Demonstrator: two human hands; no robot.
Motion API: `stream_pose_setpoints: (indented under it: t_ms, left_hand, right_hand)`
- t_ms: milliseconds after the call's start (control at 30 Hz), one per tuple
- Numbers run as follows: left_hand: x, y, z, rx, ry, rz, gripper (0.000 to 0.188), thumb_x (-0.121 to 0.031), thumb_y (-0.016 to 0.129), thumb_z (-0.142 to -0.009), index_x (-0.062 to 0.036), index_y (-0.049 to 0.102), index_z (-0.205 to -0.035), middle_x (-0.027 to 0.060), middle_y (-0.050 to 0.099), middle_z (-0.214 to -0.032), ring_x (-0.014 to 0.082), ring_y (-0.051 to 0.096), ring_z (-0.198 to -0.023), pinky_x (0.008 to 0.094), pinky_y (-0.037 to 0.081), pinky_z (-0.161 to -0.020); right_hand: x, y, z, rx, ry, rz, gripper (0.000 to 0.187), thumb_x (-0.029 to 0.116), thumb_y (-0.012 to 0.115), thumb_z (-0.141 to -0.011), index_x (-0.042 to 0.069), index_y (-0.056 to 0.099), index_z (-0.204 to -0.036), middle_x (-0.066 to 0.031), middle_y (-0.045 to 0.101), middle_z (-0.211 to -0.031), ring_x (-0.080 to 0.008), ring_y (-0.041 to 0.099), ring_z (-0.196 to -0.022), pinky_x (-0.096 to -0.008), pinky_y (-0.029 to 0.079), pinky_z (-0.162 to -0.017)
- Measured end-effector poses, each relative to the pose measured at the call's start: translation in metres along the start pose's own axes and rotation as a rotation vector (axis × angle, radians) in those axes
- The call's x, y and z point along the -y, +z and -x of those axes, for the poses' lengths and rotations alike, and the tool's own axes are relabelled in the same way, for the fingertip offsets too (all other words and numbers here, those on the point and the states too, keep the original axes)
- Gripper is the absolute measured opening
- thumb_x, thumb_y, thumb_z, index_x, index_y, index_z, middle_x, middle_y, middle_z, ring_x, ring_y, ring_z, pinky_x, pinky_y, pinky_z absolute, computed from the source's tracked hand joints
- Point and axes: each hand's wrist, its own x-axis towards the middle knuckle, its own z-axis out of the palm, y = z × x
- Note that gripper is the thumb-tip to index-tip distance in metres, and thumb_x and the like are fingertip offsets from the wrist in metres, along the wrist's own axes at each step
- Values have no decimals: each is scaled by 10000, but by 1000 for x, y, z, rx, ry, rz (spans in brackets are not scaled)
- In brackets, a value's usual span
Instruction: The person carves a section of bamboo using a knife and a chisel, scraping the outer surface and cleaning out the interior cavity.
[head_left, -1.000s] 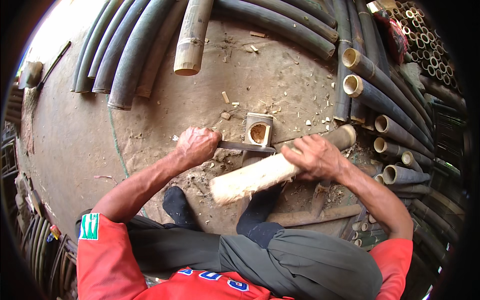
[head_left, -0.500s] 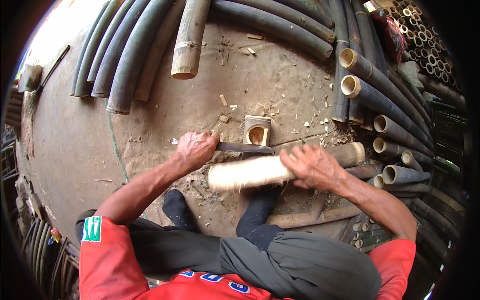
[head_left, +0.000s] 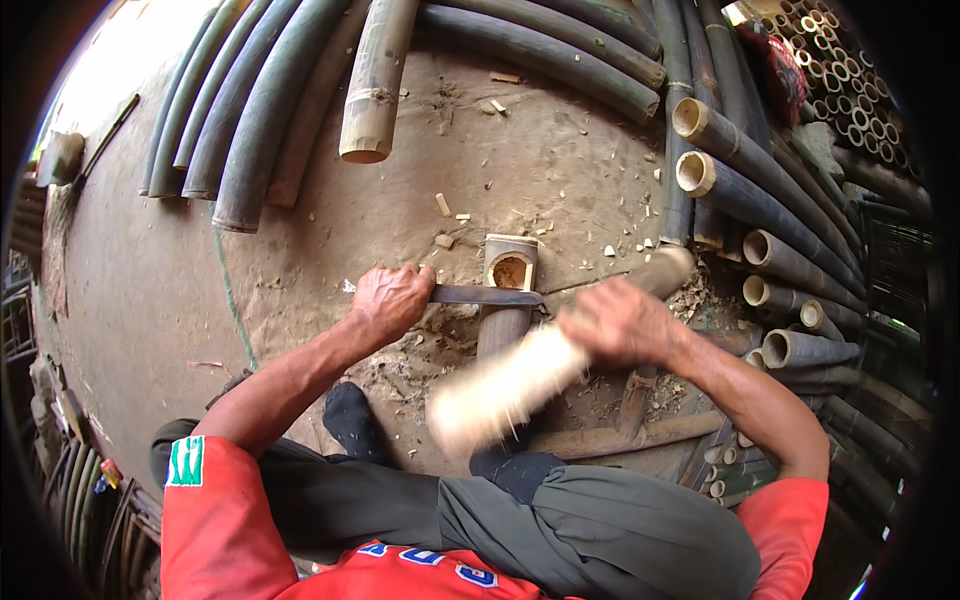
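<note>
My left hand [head_left: 392,300] is closed round the handle of a long dark knife [head_left: 485,295]. Its blade lies across a bamboo pole [head_left: 503,332], just below a square-edged opening [head_left: 511,271] cut into the pole near its far end. My right hand [head_left: 622,322] grips the middle of a thick, club-like length of bamboo or wood [head_left: 515,385], smeared by motion. This piece slants, pale end low and near me, darker end up to the right. It is apart from the blade. My feet in dark socks are beside the work, partly under my knees.
Dark bamboo poles [head_left: 285,110] lie at the far left, with a paler pole [head_left: 370,115] beside them. More poles [head_left: 760,185] are stacked along the right, open ends toward the work area. Pale chips [head_left: 444,205] lie scattered on the ground [head_left: 330,240]. Cut bamboo rings [head_left: 845,85] are heaped at the far right.
The club-like piece has tilted in my right hand: its pale end has dropped toward me and its darker end has risen. My left hand and the knife have hardly moved.
</note>
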Motion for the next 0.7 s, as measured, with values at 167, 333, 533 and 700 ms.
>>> stream_pose_setpoints:
  t_ms: [167, 333, 533, 700]
  left_hand:
    - [3, 6, 2, 16, -19, -18, 168, -146, 535, -1047, -9, 622, -1088, 219, 718, -1045, 383, 771, -935, 514, 614, -812]
    - [1, 6, -3, -9, -14, -5, 165, -144, 557, -1030, -13, 629, -1101, 216, 708, -1044, 374, 768, -914, 507, 615, -839]
    - [32, 4, -16, -154, 197, 258, 270, -227, 813, -870, -47, 767, -1065, 185, 778, -974, 364, 773, -848, 497, 618, -745]
    - [41, -24, -36, 232, 64, 913, 407, -422, 868, -916, -34, 795, -1014, 44, 694, -703, 120, 673, -637, 356, 542, -609]
  right_hand:
    - [3, -23, -5, 196, 167, -71, 703, 308, 884, -820, 7, 548, -1359, -159, 681, -997, -287, 702, -857, -442, 590, -715]
    - [-4, -10, -8, 82, 100, -19, 454, 169, 727, -920, 54, 566, -1328, -135, 687, -999, -269, 719, -876, -421, 596, -725]
    - [-9, -45, -11, 238, 441, -110, 839, 292, 963, -709, 46, 534, -1386, -194, 702, -1090, -368, 738, -966, -476, 642, -814]
    - [-6, -62, -2, -213, 968, -692, 853, 292, 904, -774, -41, 500, -1447, -264, 693, -1290, -326, 716, -1131, -407, 594, -976]
